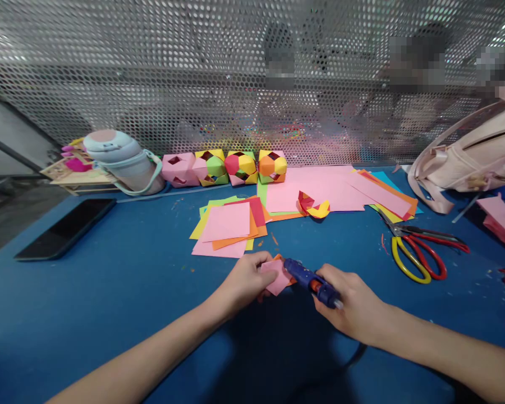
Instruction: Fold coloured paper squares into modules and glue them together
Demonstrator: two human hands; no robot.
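My left hand [249,275] pinches a small folded paper piece [276,277], pink in front with orange showing behind it. My right hand [348,300] is wrapped around a dark blue glue gun [309,280], whose front end meets the edge of the folded paper; I cannot tell whether glue is coming out. A clear glue stick end sticks out at the gun's rear, and a dark cord trails down below my wrist. Beyond my hands lies a stack of colored paper squares [227,221]. A red and yellow folded paper piece [313,206] rests farther back.
Folded paper cubes [240,167] line the back by a perforated metal screen [193,101]. Larger paper sheets [324,188] lie beside them. Scissors [416,255] are at right, near a pale bag [467,157]. A phone [67,229] and a bottle [124,163] stand left on the blue table [151,314].
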